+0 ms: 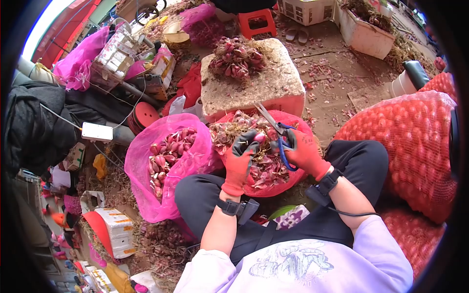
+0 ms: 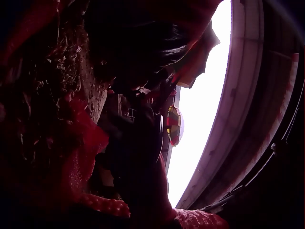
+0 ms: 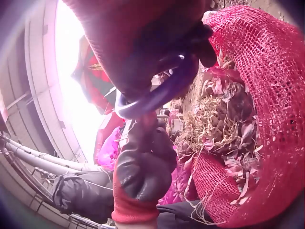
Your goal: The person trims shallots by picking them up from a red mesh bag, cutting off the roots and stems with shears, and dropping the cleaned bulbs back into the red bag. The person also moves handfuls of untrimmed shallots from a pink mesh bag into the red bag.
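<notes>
My left hand (image 1: 238, 163), in a red glove with a dark palm coating, pinches a small shallot (image 1: 260, 137) at its fingertips. In a matching glove, my right hand (image 1: 304, 150) grips a pair of scissors by the blue handles (image 3: 162, 98). The scissor blades (image 1: 266, 115) stand parted, pointing up and away in the head view. Beneath both hands lies a red mesh bag (image 1: 298, 124) holding dry skins, roots and stalk trimmings (image 3: 214, 119). Beside it on the left, a pink mesh bag (image 1: 134, 168) holds trimmed shallots (image 1: 168, 156). The left wrist view is mostly dark.
A foam block (image 1: 281, 66) in front bears a bunch of untrimmed shallots (image 1: 239, 58). Large full red mesh sacks (image 1: 400, 141) stand at right. Farther back are a red stool (image 1: 257, 23) and white crates (image 1: 307, 12). A white box with cables (image 1: 96, 131) is at left.
</notes>
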`<control>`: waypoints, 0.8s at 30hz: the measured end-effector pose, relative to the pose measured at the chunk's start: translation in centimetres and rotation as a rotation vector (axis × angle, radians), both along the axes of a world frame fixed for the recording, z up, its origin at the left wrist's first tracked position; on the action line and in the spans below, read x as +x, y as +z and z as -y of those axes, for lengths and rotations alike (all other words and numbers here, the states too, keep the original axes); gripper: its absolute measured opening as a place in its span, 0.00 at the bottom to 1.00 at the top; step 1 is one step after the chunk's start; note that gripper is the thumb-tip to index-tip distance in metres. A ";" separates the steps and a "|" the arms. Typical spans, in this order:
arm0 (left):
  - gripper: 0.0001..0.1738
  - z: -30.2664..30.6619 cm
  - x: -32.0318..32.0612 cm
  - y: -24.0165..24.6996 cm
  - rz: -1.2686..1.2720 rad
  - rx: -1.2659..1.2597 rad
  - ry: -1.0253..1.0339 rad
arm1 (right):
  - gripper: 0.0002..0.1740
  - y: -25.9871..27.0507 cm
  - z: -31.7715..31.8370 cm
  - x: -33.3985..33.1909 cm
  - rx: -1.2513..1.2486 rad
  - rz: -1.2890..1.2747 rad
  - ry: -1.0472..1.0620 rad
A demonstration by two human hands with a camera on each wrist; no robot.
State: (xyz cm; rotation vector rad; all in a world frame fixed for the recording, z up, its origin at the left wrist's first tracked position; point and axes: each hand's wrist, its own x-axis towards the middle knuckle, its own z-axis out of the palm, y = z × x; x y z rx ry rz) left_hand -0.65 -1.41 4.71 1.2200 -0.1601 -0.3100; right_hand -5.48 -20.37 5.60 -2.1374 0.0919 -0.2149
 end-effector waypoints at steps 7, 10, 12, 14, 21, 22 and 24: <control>0.15 -0.2 -0.2 -0.6 -0.104 0.056 -0.152 | 0.24 -0.3 -0.6 0.0 0.077 0.111 0.018; 0.16 0.1 -0.6 -1.0 -0.110 0.049 -0.205 | 0.23 -1.6 -0.7 0.4 0.291 0.087 0.060; 0.16 0.1 -0.9 -0.5 -0.204 -0.015 -0.204 | 0.22 -1.7 -0.2 0.3 0.187 0.028 0.069; 0.15 0.2 -0.8 -0.2 -0.217 -0.020 -0.119 | 0.22 -2.6 0.1 0.3 0.012 -0.116 0.039; 0.14 -1.3 -0.4 1.6 0.027 0.424 -0.242 | 0.24 0.0 1.2 0.5 0.243 -0.185 0.197; 0.14 -1.4 -0.6 2.0 0.039 0.532 -0.260 | 0.24 0.1 1.0 0.4 0.284 -0.212 0.211; 0.12 -1.5 -0.2 -0.8 0.099 0.632 -0.393 | 0.19 -1.0 0.4 0.4 0.447 -0.260 0.242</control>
